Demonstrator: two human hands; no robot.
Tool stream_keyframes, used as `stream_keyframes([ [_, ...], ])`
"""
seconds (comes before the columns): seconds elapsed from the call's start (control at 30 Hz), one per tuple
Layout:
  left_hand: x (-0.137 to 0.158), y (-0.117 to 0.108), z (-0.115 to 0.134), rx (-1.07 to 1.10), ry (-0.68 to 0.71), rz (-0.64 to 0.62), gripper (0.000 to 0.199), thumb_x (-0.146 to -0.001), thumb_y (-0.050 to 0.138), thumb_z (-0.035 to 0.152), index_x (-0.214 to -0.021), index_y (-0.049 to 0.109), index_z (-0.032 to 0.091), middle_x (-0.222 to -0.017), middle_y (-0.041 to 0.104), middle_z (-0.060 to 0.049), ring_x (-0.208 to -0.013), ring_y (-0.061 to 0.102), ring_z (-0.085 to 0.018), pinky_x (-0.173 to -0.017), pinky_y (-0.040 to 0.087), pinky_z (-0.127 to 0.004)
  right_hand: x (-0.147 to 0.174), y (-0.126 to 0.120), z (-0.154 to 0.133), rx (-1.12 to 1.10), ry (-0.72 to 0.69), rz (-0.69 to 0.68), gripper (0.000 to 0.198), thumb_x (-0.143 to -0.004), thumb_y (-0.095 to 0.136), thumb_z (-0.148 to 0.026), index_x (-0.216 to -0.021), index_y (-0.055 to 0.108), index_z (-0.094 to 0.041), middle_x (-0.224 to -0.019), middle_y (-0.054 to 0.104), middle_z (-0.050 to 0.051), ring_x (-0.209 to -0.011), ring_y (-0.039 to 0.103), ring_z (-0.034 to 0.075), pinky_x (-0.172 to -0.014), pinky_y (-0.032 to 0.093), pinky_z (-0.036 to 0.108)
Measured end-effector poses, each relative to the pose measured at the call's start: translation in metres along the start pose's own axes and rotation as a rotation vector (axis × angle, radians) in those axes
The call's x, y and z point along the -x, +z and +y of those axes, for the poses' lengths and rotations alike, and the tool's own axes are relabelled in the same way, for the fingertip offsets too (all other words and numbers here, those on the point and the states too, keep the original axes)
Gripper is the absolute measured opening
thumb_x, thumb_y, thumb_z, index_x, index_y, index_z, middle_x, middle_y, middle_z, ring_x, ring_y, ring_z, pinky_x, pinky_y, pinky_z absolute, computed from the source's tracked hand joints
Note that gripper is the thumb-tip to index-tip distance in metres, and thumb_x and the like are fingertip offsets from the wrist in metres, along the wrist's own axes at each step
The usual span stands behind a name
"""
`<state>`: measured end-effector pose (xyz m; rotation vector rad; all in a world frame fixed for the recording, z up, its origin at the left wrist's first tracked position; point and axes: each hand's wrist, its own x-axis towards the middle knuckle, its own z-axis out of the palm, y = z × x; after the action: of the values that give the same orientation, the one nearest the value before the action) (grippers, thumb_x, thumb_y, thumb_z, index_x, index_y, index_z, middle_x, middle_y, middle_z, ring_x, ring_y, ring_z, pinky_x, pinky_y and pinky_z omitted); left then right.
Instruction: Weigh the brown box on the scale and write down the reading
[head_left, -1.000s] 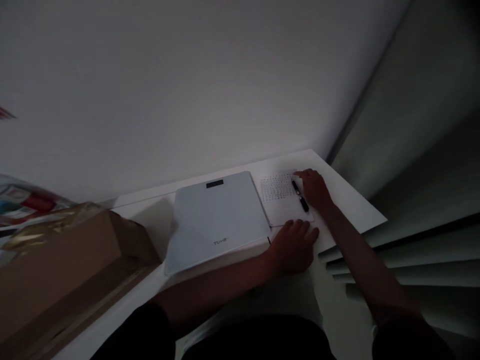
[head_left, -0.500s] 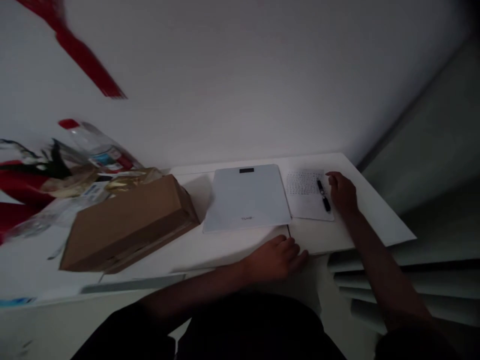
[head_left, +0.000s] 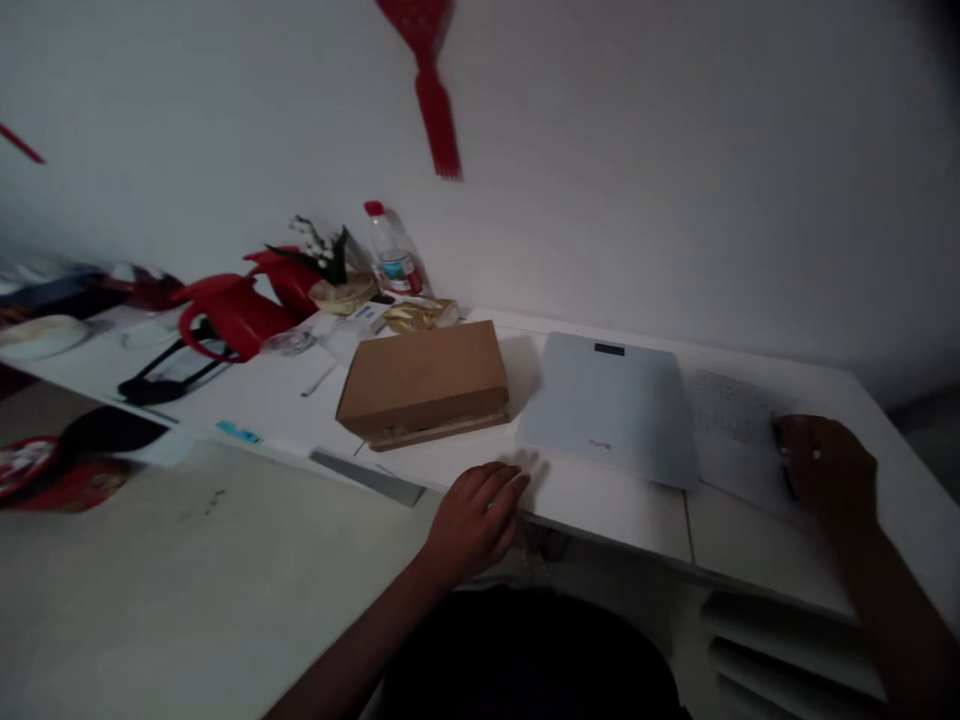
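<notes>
My left hand (head_left: 476, 515) hovers at the front edge of the white table (head_left: 615, 505), fingers stretched forward and holding nothing. It is just in front of a white bathroom scale (head_left: 607, 400) that lies flat. To the right of the scale lies a printed paper sheet (head_left: 731, 425). My right hand (head_left: 829, 470) rests on that sheet, over a black pen (head_left: 786, 478) that shows at its left side. Whether the fingers grip the pen is hidden.
A brown cardboard box (head_left: 424, 380) sits left of the scale, with a grey ruler (head_left: 367, 478) in front of it. Behind the box are a red jug (head_left: 236, 310), a plastic bottle (head_left: 390, 255) and clutter. A red ornament (head_left: 431, 80) hangs on the wall. Slatted shelves (head_left: 787, 660) sit under the table's right end.
The view has swung left, bringing the box, jug and bottle into sight. My left hand has slid left off the paper's corner to the table's front edge. My right hand stays by the pen.
</notes>
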<state>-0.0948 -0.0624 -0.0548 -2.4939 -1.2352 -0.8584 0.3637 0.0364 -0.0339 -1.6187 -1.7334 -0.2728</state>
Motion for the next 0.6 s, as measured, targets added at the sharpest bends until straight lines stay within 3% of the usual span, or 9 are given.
stream_keyframes([
  [0.1,0.021,-0.003,-0.008,-0.03,-0.095,0.021,0.039,-0.091,0.051,0.011,-0.13,0.056,0.011,-0.127,0.063,-0.012,-0.119,0.054,-0.029,-0.098,0.049,-0.043,-0.004,0.006,-0.044,-0.045,-0.125,-0.029,0.031,-0.105,0.029,-0.043,-0.096,0.058,-0.038,-0.086,0.064,0.011,-0.09,0.064,0.033,-0.086,0.048,0.05],
  [0.2,0.035,-0.003,-0.011,-0.044,-0.151,0.035,0.041,-0.09,0.052,0.011,-0.131,0.055,0.011,-0.134,0.059,-0.013,-0.126,0.051,-0.03,-0.103,0.047,-0.046,-0.013,0.026,-0.095,-0.196,-0.197,-0.069,0.037,-0.106,0.032,-0.046,-0.094,0.062,-0.029,-0.085,0.068,0.009,-0.084,0.066,0.029,-0.081,0.051,0.049],
  [0.27,0.041,-0.001,-0.012,-0.049,-0.174,0.038,0.043,-0.09,0.052,0.012,-0.133,0.054,0.01,-0.138,0.057,-0.014,-0.13,0.048,-0.031,-0.107,0.046,-0.047,-0.019,0.042,-0.13,-0.336,-0.228,-0.132,0.044,-0.106,0.03,-0.048,-0.097,0.066,-0.023,-0.093,0.07,0.011,-0.09,0.068,0.028,-0.083,0.053,0.047],
  [0.47,0.057,0.003,-0.014,-0.016,-0.218,-0.066,0.054,-0.091,0.05,0.013,-0.145,0.046,0.012,-0.144,0.054,-0.01,-0.135,0.047,-0.028,-0.115,0.042,-0.049,-0.036,0.081,-0.226,-0.724,-0.3,-0.31,0.039,-0.108,0.035,-0.044,-0.124,0.064,-0.022,-0.127,0.066,0.01,-0.119,0.062,0.024,-0.104,0.049,0.047],
  [0.6,0.061,-0.012,-0.027,-0.045,-0.228,0.036,0.051,-0.092,0.049,0.012,-0.143,0.047,0.012,-0.141,0.056,-0.012,-0.135,0.048,-0.028,-0.114,0.043,-0.047,-0.042,0.108,-0.267,-0.845,-0.236,-0.348,0.047,-0.105,0.039,-0.051,-0.138,0.057,-0.022,-0.142,0.057,0.011,-0.134,0.053,0.024,-0.116,0.04,0.049],
])
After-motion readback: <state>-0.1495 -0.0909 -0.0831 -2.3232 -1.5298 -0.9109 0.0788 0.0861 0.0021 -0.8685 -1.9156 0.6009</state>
